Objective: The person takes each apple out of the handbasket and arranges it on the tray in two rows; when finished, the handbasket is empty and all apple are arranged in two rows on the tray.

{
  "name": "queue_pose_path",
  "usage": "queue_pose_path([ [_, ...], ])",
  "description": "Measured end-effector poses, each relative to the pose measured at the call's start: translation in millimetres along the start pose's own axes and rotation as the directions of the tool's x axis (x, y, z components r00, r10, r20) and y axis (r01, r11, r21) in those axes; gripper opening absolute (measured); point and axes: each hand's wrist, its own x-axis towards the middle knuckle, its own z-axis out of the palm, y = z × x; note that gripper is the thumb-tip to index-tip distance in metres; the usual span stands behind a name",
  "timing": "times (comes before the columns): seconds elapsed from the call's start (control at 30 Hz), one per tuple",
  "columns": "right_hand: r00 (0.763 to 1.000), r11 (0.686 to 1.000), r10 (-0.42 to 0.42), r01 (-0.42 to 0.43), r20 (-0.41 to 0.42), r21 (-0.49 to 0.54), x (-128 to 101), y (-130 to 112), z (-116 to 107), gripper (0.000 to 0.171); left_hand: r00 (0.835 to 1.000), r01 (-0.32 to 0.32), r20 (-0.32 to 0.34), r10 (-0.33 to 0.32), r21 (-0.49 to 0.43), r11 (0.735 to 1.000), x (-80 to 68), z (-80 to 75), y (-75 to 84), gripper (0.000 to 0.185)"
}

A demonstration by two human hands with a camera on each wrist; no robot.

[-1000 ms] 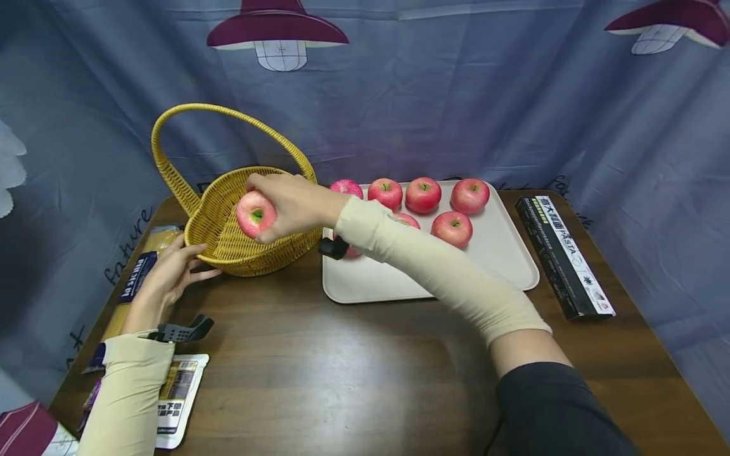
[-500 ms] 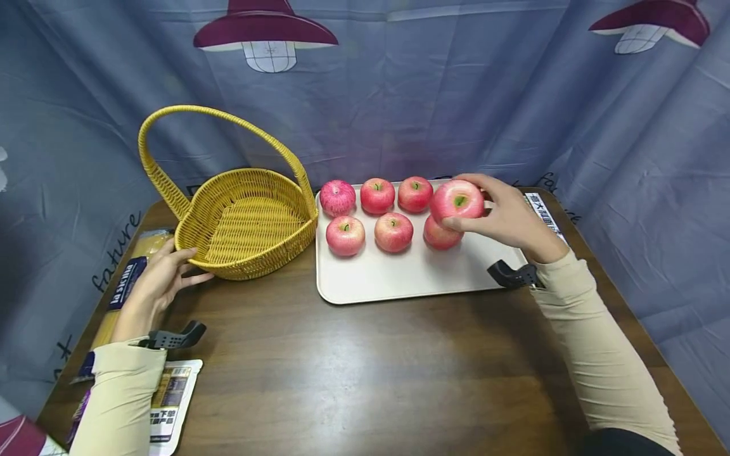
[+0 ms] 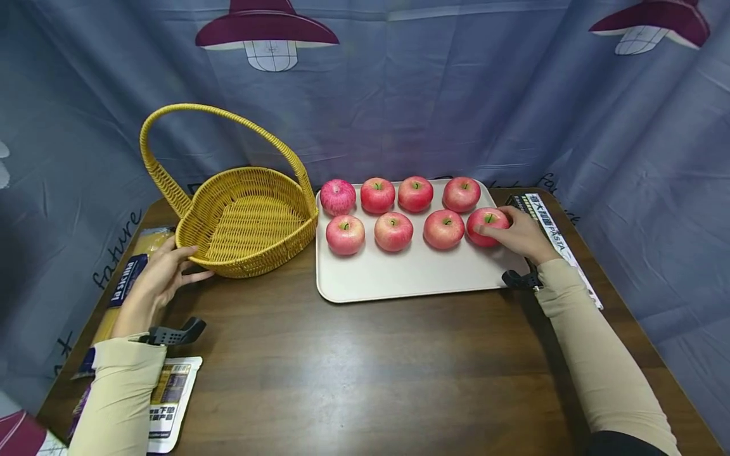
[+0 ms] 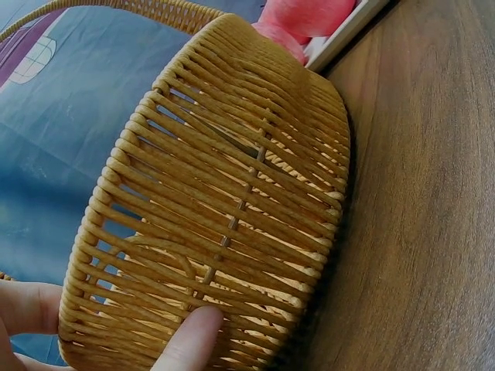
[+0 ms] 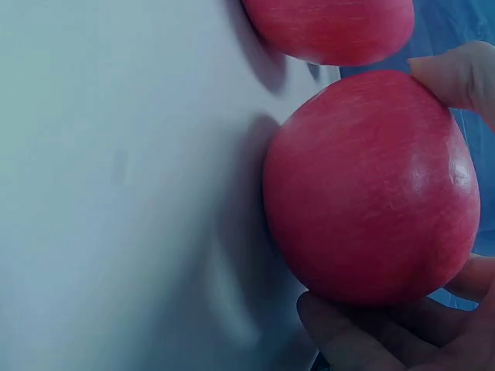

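Note:
My right hand [image 3: 523, 238] grips a red apple [image 3: 486, 221] at the right end of the front row on the white tray [image 3: 376, 282]. In the right wrist view, thumb and fingers are on opposite sides of this apple [image 5: 371, 193], which sits low against the tray surface. Several other apples stand in two rows on the tray, among them a darker pink one [image 3: 338, 197] at the back left. To the left, my left hand [image 3: 161, 273] pinches the rim of a yellow wicker basket [image 3: 259, 261], thumb [image 4: 193, 340] against its outer wall. The basket holds nothing.
A black pasta box [image 3: 556, 237] lies right of the tray, partly behind my right hand. Left of the basket are a spaghetti packet [image 3: 127, 282] and, nearer, a white pouch [image 3: 171, 402]. A blue curtain [image 3: 399, 114] hangs behind the table.
My right hand has gone from over the basket to the right end of the tray, bringing an apple down onto it. The left hand stays on the basket rim.

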Motion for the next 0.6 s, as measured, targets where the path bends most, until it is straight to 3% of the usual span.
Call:
queue_pose_path([
  [0.23,1.000,0.999,0.028,-0.028,-0.014,0.016,4.8,6.8,2.6,0.089,1.000,0.008,-0.018,-0.008,-0.003,1.000,1.4,-1.6,-1.0,0.078],
  [0.33,1.000,1.000,0.001,-0.001,0.000,0.004,5.1,4.7,5.4,0.088,1.000,0.012,-0.025,-0.012,-0.006,1.000,0.5,-3.2,-2.5,0.078],
  [0.43,0.999,1.000,-0.018,0.018,0.038,0.003,4.1,0.9,8.3,0.086,1.000,0.007,-0.026,-0.008,-0.010,1.000,-1.1,-4.6,-4.9,0.078],
  [0.6,0.987,1.000,0.021,-0.024,0.162,0.015,0.3,0.1,5.3,0.094,0.999,0.013,-0.037,-0.012,0.022,1.000,-1.6,-5.3,-6.5,0.078],
])
